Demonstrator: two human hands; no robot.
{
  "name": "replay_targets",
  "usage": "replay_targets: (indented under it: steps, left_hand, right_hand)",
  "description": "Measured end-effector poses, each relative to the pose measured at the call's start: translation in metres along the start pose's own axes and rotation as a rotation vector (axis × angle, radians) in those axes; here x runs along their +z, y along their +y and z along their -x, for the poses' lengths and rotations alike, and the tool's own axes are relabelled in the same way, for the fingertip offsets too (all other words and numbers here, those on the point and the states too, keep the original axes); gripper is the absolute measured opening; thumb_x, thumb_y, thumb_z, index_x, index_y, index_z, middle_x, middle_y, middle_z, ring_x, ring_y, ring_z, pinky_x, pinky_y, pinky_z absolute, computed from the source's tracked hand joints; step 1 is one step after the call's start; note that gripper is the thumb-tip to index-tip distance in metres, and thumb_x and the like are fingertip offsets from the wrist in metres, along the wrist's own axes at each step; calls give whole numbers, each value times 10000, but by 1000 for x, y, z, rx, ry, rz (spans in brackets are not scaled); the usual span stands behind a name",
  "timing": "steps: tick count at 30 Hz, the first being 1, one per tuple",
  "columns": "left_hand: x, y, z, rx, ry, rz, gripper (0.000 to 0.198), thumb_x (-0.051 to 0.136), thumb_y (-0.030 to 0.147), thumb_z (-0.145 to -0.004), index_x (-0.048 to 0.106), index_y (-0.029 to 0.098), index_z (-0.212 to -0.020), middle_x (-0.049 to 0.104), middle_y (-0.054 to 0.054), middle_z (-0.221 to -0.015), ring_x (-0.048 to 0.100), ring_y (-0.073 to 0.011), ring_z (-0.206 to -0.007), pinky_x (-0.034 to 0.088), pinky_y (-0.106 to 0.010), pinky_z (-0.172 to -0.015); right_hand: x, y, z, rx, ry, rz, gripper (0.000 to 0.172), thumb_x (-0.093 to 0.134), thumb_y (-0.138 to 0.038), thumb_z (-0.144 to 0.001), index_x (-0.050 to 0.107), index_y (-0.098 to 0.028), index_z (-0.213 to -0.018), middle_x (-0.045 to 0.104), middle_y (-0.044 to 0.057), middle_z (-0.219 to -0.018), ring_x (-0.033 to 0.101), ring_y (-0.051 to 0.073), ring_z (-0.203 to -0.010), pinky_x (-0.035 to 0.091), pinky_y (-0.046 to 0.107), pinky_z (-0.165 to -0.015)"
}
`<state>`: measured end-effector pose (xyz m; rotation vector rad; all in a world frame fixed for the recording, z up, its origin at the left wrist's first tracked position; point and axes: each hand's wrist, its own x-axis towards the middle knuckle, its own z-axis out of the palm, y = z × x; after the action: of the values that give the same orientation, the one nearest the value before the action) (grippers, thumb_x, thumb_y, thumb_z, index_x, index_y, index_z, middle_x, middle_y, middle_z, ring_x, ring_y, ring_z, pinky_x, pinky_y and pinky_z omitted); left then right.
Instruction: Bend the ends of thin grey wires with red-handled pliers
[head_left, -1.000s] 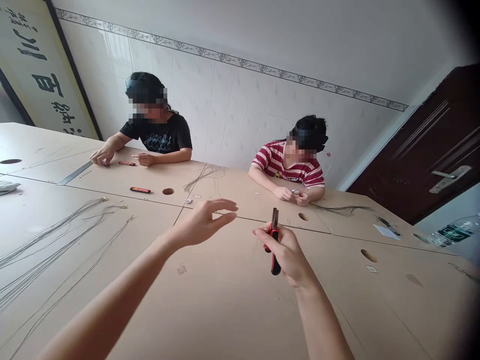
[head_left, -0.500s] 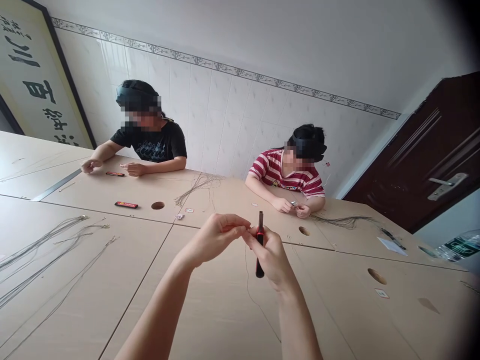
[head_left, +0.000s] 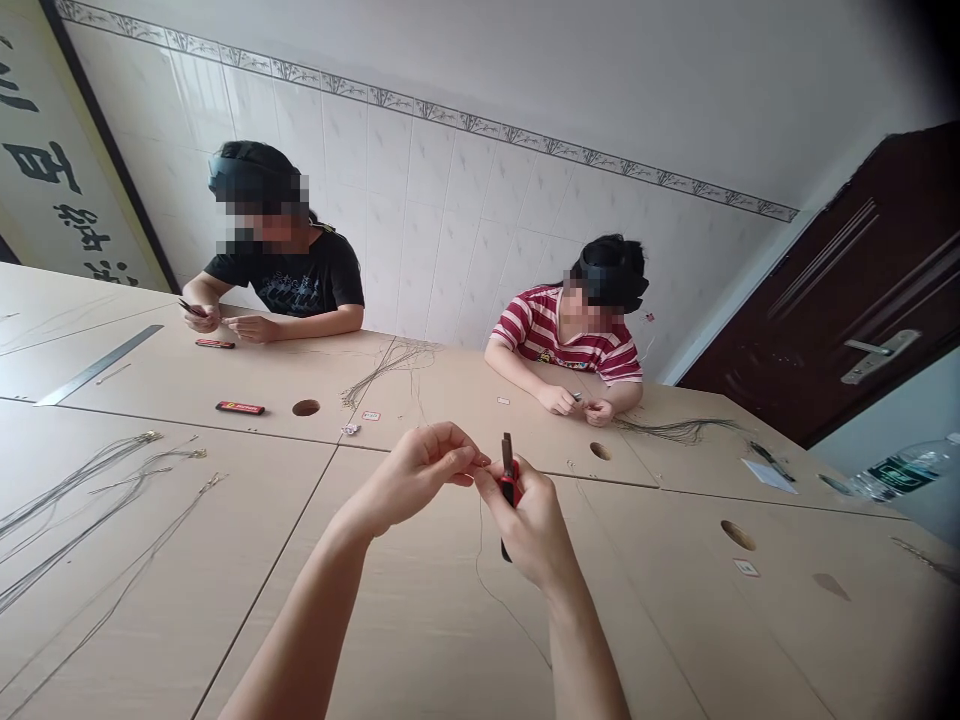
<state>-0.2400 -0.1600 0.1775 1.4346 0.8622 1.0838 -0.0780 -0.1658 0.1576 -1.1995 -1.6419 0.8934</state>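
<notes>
In front of me, above the table, my left hand (head_left: 429,468) is closed in a pinch at the upper end of a thin cord (head_left: 480,565). The cord hangs from between the hands and curves down to the lower right. My right hand (head_left: 531,515) is wrapped round a small red-and-black hand tool (head_left: 510,488), whose narrow metal tip points up and looks split in two. The thumb and index finger of that hand meet the left fingertips. Whatever small piece sits between the fingertips is too small to make out.
Bundles of thin cords (head_left: 90,478) lie at left. Across the table sit a person in black (head_left: 300,270) and a person in stripes (head_left: 566,335). A steel ruler (head_left: 101,365), a red-and-black flat case (head_left: 240,408), round table holes (head_left: 739,535) and a bottle (head_left: 907,468) are around.
The view has shifted slightly. The tool in my right hand has turned a little, and its tip now shows two prongs. The person in black now holds up a dark tool.
</notes>
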Motion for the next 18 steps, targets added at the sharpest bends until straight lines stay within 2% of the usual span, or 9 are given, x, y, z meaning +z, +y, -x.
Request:
replay_targets:
  steps: [4, 8, 12, 18]
  left_hand:
    - [-1, 5, 3, -4, 2, -12, 215, 580, 379, -904, 565, 168, -867, 739, -101, -1004, 702, -200, -940, 536, -371, -889]
    - [-2, 8, 8, -17, 59, -50, 147, 571, 310, -899, 520, 192, -829, 743, -80, -979, 694, -210, -984, 534, -376, -881]
    - [-2, 9, 10, -11, 39, -144, 142, 558, 284, -893, 603, 178, -809, 739, -85, -1012, 668, -216, -1038, 515, -373, -922]
    - [0, 9, 8, -29, 48, -180, 202, 574, 337, -877, 668, 184, -786, 750, -79, -1016, 672, -225, -1003, 510, -370, -926]
  right_hand:
    - [2, -3, 0, -10, -10, 9, 275, 594, -442, -839, 548, -191, -734, 438, -42, -593, 361, 119, -540, 314, 246, -518]
    - [4, -2, 1, -15, -6, 27, 298, 578, -458, -850, 545, -190, -725, 449, -34, -597, 372, 120, -543, 316, 247, -520]
    - [5, 0, 1, -20, 6, 35, 291, 573, -450, -861, 545, -189, -735, 471, -26, -616, 396, 126, -562, 322, 249, -539]
    - [4, 1, 1, -9, -7, 32, 229, 576, -406, -869, 575, -191, -791, 474, -26, -635, 398, 130, -568, 304, 254, -542]
